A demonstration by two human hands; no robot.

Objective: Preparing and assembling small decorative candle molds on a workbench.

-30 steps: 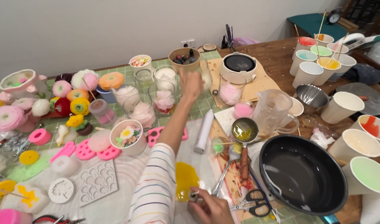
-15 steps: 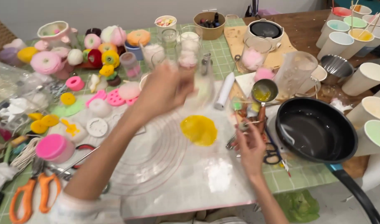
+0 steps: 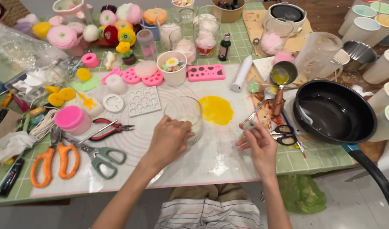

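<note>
The left hand (image 3: 169, 142) grips a clear, empty-looking glass cup (image 3: 184, 116) standing on the translucent mat (image 3: 211, 161), at nine o'clock of the yellow wax patch (image 3: 216, 110). The right hand (image 3: 259, 144) pinches a small metal piece (image 3: 248, 125). A dark green-capped bottle (image 3: 224, 46) stands at twelve o'clock. Earlier, the left hand held the glass raised.

i can't see the near wall of the glass jar (image 3: 184, 113) behind my left hand (image 3: 169, 140). whatever my right hand (image 3: 260, 144) pinches is too small to name (maybe metal). the black pan (image 3: 334, 112) handle leaves frame right.
</note>
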